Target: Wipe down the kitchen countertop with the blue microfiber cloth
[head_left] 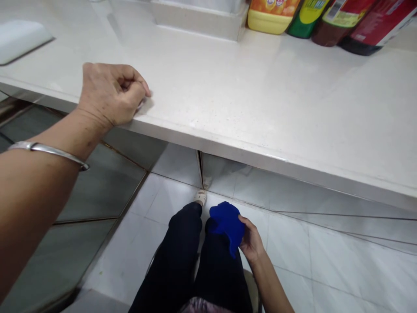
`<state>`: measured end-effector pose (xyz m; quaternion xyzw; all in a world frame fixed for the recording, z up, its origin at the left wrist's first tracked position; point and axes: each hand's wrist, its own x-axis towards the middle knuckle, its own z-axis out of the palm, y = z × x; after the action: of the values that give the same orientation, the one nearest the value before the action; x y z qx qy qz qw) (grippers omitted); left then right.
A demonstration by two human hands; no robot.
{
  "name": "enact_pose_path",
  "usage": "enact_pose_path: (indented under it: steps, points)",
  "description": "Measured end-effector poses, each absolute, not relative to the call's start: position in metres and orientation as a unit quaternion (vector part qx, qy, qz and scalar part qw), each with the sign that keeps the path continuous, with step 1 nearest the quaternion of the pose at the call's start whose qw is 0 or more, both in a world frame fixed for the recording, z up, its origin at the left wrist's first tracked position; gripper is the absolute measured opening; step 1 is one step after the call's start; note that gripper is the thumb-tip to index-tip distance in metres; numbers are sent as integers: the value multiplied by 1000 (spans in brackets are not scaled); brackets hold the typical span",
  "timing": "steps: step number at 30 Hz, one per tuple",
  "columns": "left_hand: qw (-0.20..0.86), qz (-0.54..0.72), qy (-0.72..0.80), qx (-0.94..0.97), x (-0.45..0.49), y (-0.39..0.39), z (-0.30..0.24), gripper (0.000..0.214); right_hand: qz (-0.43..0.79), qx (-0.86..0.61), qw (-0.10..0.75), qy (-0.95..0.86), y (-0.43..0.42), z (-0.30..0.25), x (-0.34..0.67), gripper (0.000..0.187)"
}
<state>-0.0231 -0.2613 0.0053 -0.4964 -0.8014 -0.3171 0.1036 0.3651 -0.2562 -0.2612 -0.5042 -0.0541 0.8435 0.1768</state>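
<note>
Above the front edge of the white counter (260, 95), my left hand (110, 91) is closed, thumb and fingers pressed together. A small whitish thing (141, 103) peeks out below its fingers; I cannot make out what it is. Down by my knee, my right hand (252, 241) grips a blue cloth (226, 224), with the thumb on its edge. The cloth hangs loosely over the dark trousers (182, 243), partly folded, with one corner drooping.
Several sauce bottles (273, 17) stand along the counter's back right. A pale raised ledge (198, 19) is beside them, and a white flat object (22, 39) lies at far left. Mirrored cabinet fronts (97, 182) run under the counter above a tiled floor (293, 261).
</note>
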Motion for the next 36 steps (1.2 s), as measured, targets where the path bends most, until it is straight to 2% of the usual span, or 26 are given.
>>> enact_pose_path:
  steps: [6, 11, 15, 23, 30, 36]
  points:
    - [113, -299, -796, -515, -28, -261, 4, 27, 853, -478, 206, -43, -270, -259, 351, 19]
    - [124, -276, -802, -515, -31, -259, 4, 30, 868, -461, 168, -78, -278, -269, 308, 29]
    - [99, -258, -825, -493, -32, -258, 4, 30, 845, -494, 160, -126, -275, -285, 255, 24]
    - [84, -269, -828, -484, -32, -263, 2, 33, 786, -572, 185, -145, -235, -324, 162, 1]
    - [67, -288, -828, -476, -29, -266, 4, 30, 780, -585, 173, -136, -219, -333, 152, 9]
    - [68, -262, -845, -461, -31, -263, 2, 32, 825, -521, 162, -147, -207, -310, 158, 14]
